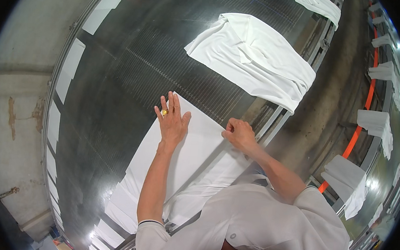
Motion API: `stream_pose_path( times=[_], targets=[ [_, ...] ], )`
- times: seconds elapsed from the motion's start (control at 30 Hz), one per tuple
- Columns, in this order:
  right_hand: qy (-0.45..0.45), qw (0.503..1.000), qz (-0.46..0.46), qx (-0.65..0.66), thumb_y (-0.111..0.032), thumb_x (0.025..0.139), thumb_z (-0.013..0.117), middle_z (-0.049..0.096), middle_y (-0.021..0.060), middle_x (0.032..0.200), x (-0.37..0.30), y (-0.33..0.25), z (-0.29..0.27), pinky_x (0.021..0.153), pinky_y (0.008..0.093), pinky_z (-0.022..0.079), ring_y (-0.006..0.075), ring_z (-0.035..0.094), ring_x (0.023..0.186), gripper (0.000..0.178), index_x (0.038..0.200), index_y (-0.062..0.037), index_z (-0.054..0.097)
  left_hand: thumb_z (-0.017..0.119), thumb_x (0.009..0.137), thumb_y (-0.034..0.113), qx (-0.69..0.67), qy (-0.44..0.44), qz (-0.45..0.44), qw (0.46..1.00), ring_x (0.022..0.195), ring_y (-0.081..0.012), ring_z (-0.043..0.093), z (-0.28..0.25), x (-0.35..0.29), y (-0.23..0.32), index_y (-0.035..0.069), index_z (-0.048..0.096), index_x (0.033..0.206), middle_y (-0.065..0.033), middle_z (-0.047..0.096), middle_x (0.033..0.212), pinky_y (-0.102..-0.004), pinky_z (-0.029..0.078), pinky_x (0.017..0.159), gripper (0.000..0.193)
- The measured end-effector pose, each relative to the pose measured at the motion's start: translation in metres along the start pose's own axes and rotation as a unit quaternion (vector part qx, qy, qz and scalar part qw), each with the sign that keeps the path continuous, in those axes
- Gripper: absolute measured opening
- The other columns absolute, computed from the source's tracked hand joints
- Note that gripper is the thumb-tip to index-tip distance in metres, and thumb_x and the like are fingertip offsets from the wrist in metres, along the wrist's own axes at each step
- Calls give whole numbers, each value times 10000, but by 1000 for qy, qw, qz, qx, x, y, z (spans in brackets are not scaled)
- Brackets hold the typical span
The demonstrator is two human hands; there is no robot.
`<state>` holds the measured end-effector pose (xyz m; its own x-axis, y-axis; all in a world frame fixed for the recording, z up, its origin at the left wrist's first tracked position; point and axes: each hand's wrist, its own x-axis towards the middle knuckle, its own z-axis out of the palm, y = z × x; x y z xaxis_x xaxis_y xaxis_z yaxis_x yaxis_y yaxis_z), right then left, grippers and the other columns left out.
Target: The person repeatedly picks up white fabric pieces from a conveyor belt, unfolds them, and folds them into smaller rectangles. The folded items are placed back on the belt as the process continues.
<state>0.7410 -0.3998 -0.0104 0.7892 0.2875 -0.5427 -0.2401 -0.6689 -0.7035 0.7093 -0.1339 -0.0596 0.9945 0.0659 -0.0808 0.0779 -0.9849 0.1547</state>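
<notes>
On the table (101, 98), a second cloth (266, 59) lies beyond and right of the near cloth (202, 130).

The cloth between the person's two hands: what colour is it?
The cloth is white, with no pattern visible; the head view shows it best.

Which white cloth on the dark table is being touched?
The smooth white fabric sheet nearest the person: the left hand lies flat on it, the right hand pinches its edge. No hand touches the others, like the rumpled white cloth ahead.
</notes>
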Motion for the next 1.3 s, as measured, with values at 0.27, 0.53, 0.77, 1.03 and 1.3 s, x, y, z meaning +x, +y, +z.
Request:
stream_pose_path(
  times=[0.27,0.53,0.77,1.03,1.3],
  targets=[
    [-9,1000,5,1,-188,785,710,680,162,729,-1,-1,-3,721,492,518,361,686,783,172,772,-45,615,605,954,443,-33,-30,60,997,1561,-438,25,1,-43,56,16,196,1611,-177,117,1700,-660,16,1209,884],
    [29,992,-33,-120,-186,840,685,680,194,782,-7,-2,-6,728,526,521,418,679,822,188,883,-24,600,561,981,365,-28,30,-12,999,1541,-492,44,-3,-18,20,18,234,1602,-193,142,1692,-675,50,1198,783],
    [50,978,-146,-141,-206,888,675,668,191,849,-23,0,-33,719,546,509,437,670,835,235,969,-11,574,651,921,381,-91,-82,163,979,1549,-430,135,-7,-109,99,205,411,1558,-149,222,1679,-673,86,1208,704],
    [-267,946,-181,-33,-292,882,711,677,107,714,-64,23,-88,636,364,503,228,650,669,285,916,-12,673,629,962,55,-128,273,-305,904,1351,-358,515,-36,-271,77,-19,564,1381,-190,560,1436,-453,386,1141,430],
    [-244,970,14,-2,-424,870,779,726,112,940,-103,113,-40,687,303,536,155,665,806,496,973,54,695,759,931,344,-498,362,-722,314,921,-257,638,1,-445,141,15,499,1182,-167,548,1135,-368,561,756,488]
  ],
)
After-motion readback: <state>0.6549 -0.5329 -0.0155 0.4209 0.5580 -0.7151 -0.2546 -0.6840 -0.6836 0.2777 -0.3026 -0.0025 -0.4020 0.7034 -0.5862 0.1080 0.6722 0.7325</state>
